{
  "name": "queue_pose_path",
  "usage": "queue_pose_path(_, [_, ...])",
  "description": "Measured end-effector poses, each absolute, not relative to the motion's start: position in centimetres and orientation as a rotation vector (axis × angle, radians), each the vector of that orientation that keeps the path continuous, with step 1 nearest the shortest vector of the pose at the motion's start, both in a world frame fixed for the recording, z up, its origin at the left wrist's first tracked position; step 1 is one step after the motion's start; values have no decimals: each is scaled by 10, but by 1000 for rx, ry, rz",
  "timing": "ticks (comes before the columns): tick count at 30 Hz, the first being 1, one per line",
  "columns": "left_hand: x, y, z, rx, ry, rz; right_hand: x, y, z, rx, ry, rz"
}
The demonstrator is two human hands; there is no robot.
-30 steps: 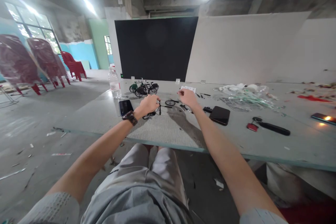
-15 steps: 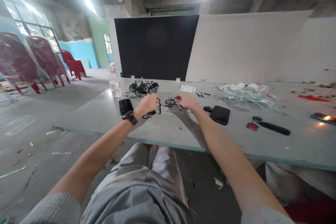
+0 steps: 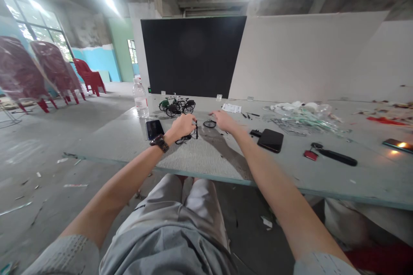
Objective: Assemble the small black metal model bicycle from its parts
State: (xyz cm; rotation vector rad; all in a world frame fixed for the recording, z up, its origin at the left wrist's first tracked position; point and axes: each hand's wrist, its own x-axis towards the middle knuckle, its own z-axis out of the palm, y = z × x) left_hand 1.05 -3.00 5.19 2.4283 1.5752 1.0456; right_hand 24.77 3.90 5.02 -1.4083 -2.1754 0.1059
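My left hand [image 3: 183, 125] is closed on a small black model bicycle frame [image 3: 184, 139], which hangs under and beside the fingers just above the table. To its right my right hand [image 3: 222, 120] hovers with fingers apart over a small black wheel [image 3: 209, 123] lying flat on the table. Nothing shows between the right fingers. Behind my left hand stand several small model bicycles [image 3: 177, 107], one with a green part. Tiny dark pieces lie near the right hand.
The table [image 3: 193, 161] also bears a bottle [image 3: 141, 101], a phone [image 3: 155, 129], a paper sheet [image 3: 231, 108], thin tools [image 3: 248, 116], a black case [image 3: 271, 140], a keyring with a red tag [image 3: 310, 155] and a heap of plastic [image 3: 306, 114].
My right hand has shifted slightly left and up, its fingers now extended past the wheel. The short dark rod that lay between the hands no longer shows. My left hand has barely moved.
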Motion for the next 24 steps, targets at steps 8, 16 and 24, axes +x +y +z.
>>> queue_pose_path(8, [11,-40,62,2369,1654,812,294,41,57,-1591,-2188,-8])
queue_pose_path(16, [14,-43,66,2381,1738,733,269,34,60,-1503,-2299,45])
queue_pose_path(24, [13,-43,66,2359,1697,740,291,31,74,-1647,-2238,-81])
